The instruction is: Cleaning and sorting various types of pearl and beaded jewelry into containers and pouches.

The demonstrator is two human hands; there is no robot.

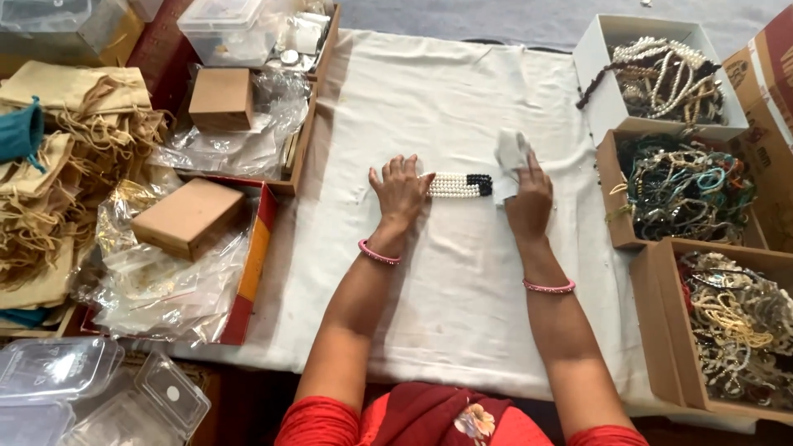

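Both hands flank (and touch) the pearl band.

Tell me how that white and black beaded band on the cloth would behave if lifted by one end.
The beaded band is several rows of small beads, so it would probably droop rather than stay stiff. It lies flat on the white cloth under the left hand, so rolling seems unlikely. The right hand holds a white rag at its black end; the beads may be smooth and slippery.

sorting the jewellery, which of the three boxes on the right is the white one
The farthest box, at the top right. It is white and holds mostly pale bead strings; the middle box and the nearest box are plain brown cardboard.
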